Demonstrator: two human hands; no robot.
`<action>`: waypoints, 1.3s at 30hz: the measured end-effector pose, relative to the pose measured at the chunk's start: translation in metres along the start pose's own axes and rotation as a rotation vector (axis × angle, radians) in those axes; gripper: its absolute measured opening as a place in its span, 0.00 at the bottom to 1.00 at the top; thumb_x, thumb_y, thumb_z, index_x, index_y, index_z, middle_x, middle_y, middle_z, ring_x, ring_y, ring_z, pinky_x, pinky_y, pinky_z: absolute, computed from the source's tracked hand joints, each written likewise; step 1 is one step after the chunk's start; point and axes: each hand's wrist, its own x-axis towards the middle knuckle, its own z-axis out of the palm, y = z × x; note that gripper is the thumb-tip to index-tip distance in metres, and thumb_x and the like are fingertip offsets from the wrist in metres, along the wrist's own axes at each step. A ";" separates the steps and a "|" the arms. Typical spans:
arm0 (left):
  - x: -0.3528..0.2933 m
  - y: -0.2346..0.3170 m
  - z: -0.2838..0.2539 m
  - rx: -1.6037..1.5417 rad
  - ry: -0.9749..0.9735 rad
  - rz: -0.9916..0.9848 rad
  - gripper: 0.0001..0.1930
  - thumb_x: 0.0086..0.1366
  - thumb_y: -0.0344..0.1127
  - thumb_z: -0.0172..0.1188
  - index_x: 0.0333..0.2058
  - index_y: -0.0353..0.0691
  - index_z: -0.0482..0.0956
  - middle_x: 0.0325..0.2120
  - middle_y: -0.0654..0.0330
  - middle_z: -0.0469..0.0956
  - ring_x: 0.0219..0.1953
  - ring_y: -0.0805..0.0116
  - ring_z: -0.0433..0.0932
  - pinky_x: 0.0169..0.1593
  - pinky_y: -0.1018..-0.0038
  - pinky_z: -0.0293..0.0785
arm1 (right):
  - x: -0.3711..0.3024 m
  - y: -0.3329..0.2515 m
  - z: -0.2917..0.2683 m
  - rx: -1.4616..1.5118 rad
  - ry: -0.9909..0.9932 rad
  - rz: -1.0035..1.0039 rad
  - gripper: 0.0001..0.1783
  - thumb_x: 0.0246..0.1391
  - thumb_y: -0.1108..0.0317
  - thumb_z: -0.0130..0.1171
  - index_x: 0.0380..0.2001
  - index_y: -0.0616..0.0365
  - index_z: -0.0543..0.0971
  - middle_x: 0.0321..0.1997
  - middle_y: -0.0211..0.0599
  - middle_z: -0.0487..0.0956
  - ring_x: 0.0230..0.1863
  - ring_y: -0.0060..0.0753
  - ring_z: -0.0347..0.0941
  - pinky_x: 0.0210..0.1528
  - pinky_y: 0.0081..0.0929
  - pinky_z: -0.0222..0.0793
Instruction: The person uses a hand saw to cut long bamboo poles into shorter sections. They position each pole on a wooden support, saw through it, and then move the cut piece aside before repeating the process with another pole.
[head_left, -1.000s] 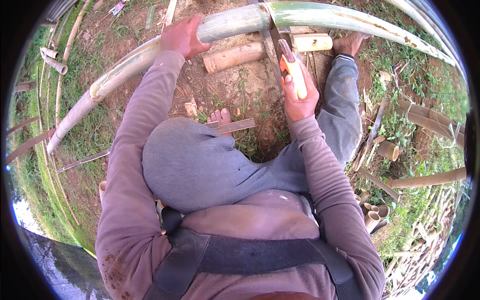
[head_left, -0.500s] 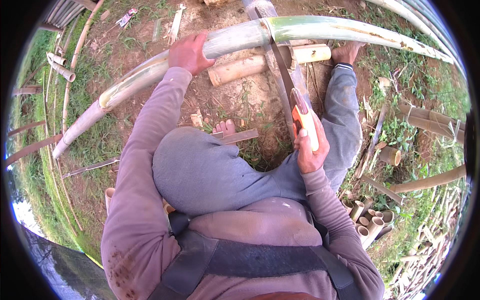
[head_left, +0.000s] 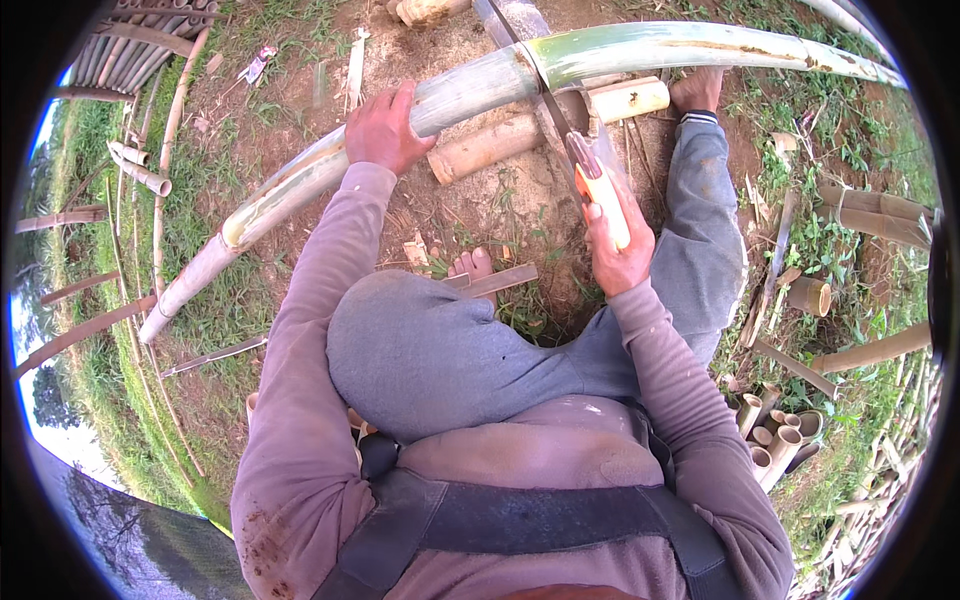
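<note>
A long, thick bamboo pole [head_left: 640, 50] lies crosswise in front of me, greenish right of a joint and whitish left of it. My left hand [head_left: 388, 128] is closed over the pole, left of that joint. In my right hand [head_left: 620, 240] is the orange and pale handle of a hand saw [head_left: 557, 112], fingers wrapped round it. The saw's dark blade crosses the pole at the joint, its far end reaching past the pole. Under the pole, a shorter bamboo piece [head_left: 485, 148] rests on the ground, beside a narrow greyish support [head_left: 520, 18].
My bare right foot [head_left: 697, 90] is by the pole's right part. Cut bamboo tubes [head_left: 785, 440] stand grouped at lower right. A flat bamboo strip [head_left: 502, 280] lies near my other foot. Bamboo rails [head_left: 165, 180] run along the left; sawdust and chips cover the ground.
My right hand has pushed the saw forward, away from my body, so more blade extends beyond the pole. My left hand stays on the pole. The whole view has shifted slightly.
</note>
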 end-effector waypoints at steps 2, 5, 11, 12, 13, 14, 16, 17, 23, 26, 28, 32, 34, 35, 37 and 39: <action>-0.009 0.003 0.006 -0.008 -0.016 -0.003 0.46 0.52 0.58 0.81 0.68 0.53 0.72 0.61 0.59 0.80 0.64 0.59 0.78 0.69 0.58 0.71 | -0.058 -0.006 -0.034 0.000 -0.048 0.106 0.27 0.68 0.69 0.61 0.67 0.69 0.75 0.64 0.58 0.81 0.67 0.49 0.78 0.68 0.38 0.72; -0.008 0.001 0.007 -0.020 0.046 0.006 0.46 0.52 0.56 0.82 0.68 0.54 0.72 0.62 0.58 0.80 0.66 0.57 0.77 0.69 0.56 0.70 | -0.088 -0.011 -0.053 -0.050 -0.074 0.012 0.28 0.68 0.71 0.60 0.69 0.70 0.73 0.66 0.58 0.80 0.69 0.50 0.77 0.69 0.37 0.71; 0.003 0.008 0.005 -0.012 -0.020 -0.004 0.48 0.53 0.57 0.81 0.70 0.52 0.71 0.62 0.58 0.80 0.65 0.57 0.78 0.70 0.56 0.70 | 0.056 0.017 0.029 -0.024 0.072 -0.175 0.25 0.66 0.69 0.67 0.63 0.67 0.78 0.58 0.54 0.85 0.59 0.41 0.83 0.62 0.32 0.76; 0.003 0.003 0.004 -0.020 -0.009 0.010 0.48 0.53 0.57 0.81 0.70 0.52 0.71 0.62 0.58 0.80 0.65 0.57 0.78 0.70 0.56 0.70 | 0.059 0.014 0.033 -0.014 0.076 -0.150 0.25 0.66 0.68 0.67 0.63 0.67 0.78 0.58 0.54 0.84 0.59 0.41 0.83 0.62 0.32 0.76; -0.001 0.003 0.004 -0.036 -0.003 0.012 0.48 0.52 0.57 0.81 0.69 0.52 0.71 0.61 0.58 0.80 0.65 0.57 0.78 0.70 0.56 0.70 | 0.057 0.013 0.031 -0.009 0.067 -0.124 0.25 0.66 0.68 0.67 0.63 0.67 0.78 0.58 0.54 0.84 0.60 0.41 0.83 0.62 0.32 0.76; 0.003 0.000 0.004 -0.051 0.007 0.022 0.48 0.52 0.57 0.81 0.69 0.52 0.71 0.61 0.58 0.80 0.64 0.57 0.78 0.70 0.56 0.70 | 0.046 0.012 0.025 -0.077 0.056 -0.176 0.26 0.66 0.68 0.66 0.64 0.66 0.78 0.58 0.54 0.85 0.60 0.41 0.83 0.62 0.33 0.76; 0.007 0.000 0.000 -0.029 0.010 0.018 0.47 0.52 0.58 0.81 0.69 0.51 0.73 0.62 0.57 0.80 0.64 0.58 0.79 0.69 0.58 0.72 | -0.003 -0.001 -0.011 -0.096 -0.034 -0.040 0.27 0.67 0.68 0.64 0.66 0.66 0.76 0.61 0.54 0.83 0.64 0.44 0.81 0.65 0.34 0.74; -0.002 -0.001 -0.001 -0.019 -0.011 0.002 0.47 0.52 0.58 0.80 0.69 0.51 0.73 0.62 0.57 0.80 0.63 0.58 0.79 0.68 0.59 0.72 | -0.035 0.000 -0.028 -0.070 -0.059 0.006 0.28 0.67 0.69 0.63 0.67 0.67 0.75 0.64 0.55 0.82 0.66 0.46 0.80 0.67 0.35 0.73; -0.005 0.004 0.005 0.013 0.059 0.033 0.46 0.52 0.58 0.80 0.67 0.51 0.74 0.60 0.57 0.81 0.61 0.57 0.81 0.66 0.60 0.75 | -0.066 0.003 -0.040 0.029 -0.025 0.037 0.28 0.67 0.71 0.62 0.67 0.69 0.74 0.66 0.56 0.81 0.68 0.46 0.79 0.70 0.37 0.72; 0.004 0.013 0.001 -0.027 0.048 0.031 0.46 0.52 0.58 0.81 0.67 0.51 0.74 0.57 0.58 0.82 0.59 0.57 0.82 0.65 0.59 0.75 | 0.052 0.011 0.020 -0.087 0.041 -0.115 0.25 0.66 0.69 0.66 0.64 0.66 0.78 0.59 0.55 0.84 0.60 0.44 0.83 0.62 0.34 0.76; 0.002 0.005 0.002 -0.032 0.057 0.061 0.45 0.52 0.59 0.82 0.66 0.51 0.74 0.55 0.58 0.83 0.58 0.57 0.82 0.64 0.59 0.75 | 0.061 0.006 0.032 -0.002 0.074 -0.126 0.25 0.65 0.69 0.66 0.63 0.65 0.78 0.57 0.54 0.85 0.59 0.43 0.84 0.61 0.33 0.77; 0.007 -0.002 0.002 -0.014 0.079 0.061 0.46 0.51 0.59 0.82 0.66 0.50 0.74 0.52 0.58 0.84 0.56 0.58 0.84 0.62 0.59 0.77 | 0.000 0.002 -0.005 -0.129 -0.005 -0.123 0.27 0.66 0.70 0.64 0.66 0.66 0.76 0.61 0.54 0.83 0.63 0.43 0.82 0.64 0.34 0.76; -0.001 -0.002 0.001 0.015 0.029 0.032 0.46 0.51 0.59 0.81 0.66 0.50 0.74 0.52 0.58 0.84 0.55 0.59 0.84 0.61 0.59 0.77 | -0.061 -0.001 -0.039 -0.064 -0.051 0.006 0.28 0.66 0.72 0.62 0.68 0.68 0.74 0.66 0.55 0.81 0.67 0.45 0.79 0.68 0.36 0.73; -0.002 -0.002 0.004 0.011 0.048 0.037 0.46 0.51 0.59 0.81 0.66 0.50 0.75 0.52 0.58 0.84 0.55 0.59 0.84 0.62 0.59 0.77 | -0.083 -0.007 -0.052 -0.005 -0.080 0.032 0.29 0.66 0.73 0.62 0.69 0.70 0.72 0.69 0.55 0.78 0.69 0.47 0.77 0.71 0.37 0.70; -0.005 -0.001 0.006 0.011 0.092 0.052 0.45 0.51 0.59 0.81 0.66 0.50 0.75 0.52 0.58 0.84 0.55 0.59 0.84 0.62 0.59 0.77 | -0.096 -0.007 -0.053 0.038 -0.054 0.146 0.29 0.66 0.73 0.63 0.68 0.69 0.73 0.68 0.55 0.79 0.69 0.44 0.77 0.71 0.36 0.70; 0.000 0.001 0.007 -0.005 0.065 0.031 0.45 0.51 0.59 0.81 0.66 0.50 0.75 0.53 0.58 0.84 0.55 0.59 0.84 0.63 0.60 0.76 | -0.064 0.009 -0.030 0.005 -0.002 0.010 0.29 0.65 0.72 0.64 0.68 0.68 0.74 0.65 0.54 0.81 0.66 0.43 0.80 0.68 0.35 0.73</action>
